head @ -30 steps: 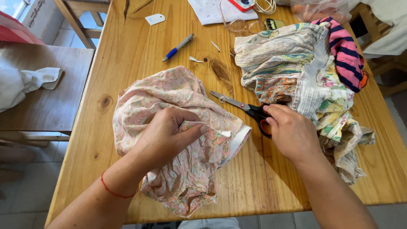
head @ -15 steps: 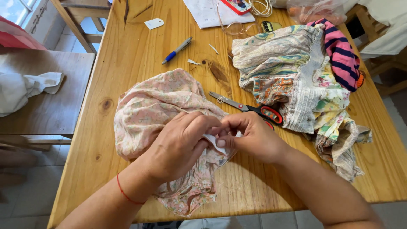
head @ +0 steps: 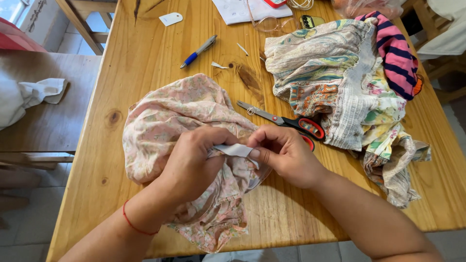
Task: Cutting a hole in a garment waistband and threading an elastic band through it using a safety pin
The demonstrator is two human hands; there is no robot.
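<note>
A crumpled pink floral garment (head: 165, 116) lies on the wooden table (head: 145, 53) in front of me. My left hand (head: 194, 162) presses down on it and pinches a small white tag (head: 234, 150) sewn to the cloth. My right hand (head: 284, 153) grips the other end of that tag between thumb and fingers. Scissors with red and black handles (head: 286, 121) lie on the table just beyond my right hand, blades pointing left, with nobody touching them.
A pile of colourful clothes (head: 340, 82) with a pink and navy striped piece (head: 395, 53) fills the right side. A blue pen (head: 199, 50), glasses (head: 267, 22), papers (head: 242, 9) and a small white label (head: 171, 19) lie farther back. A wooden bench with white cloth (head: 29, 94) stands to the left.
My right hand left the scissors on the table and came over to the garment. Both hands now hold the white tag between them.
</note>
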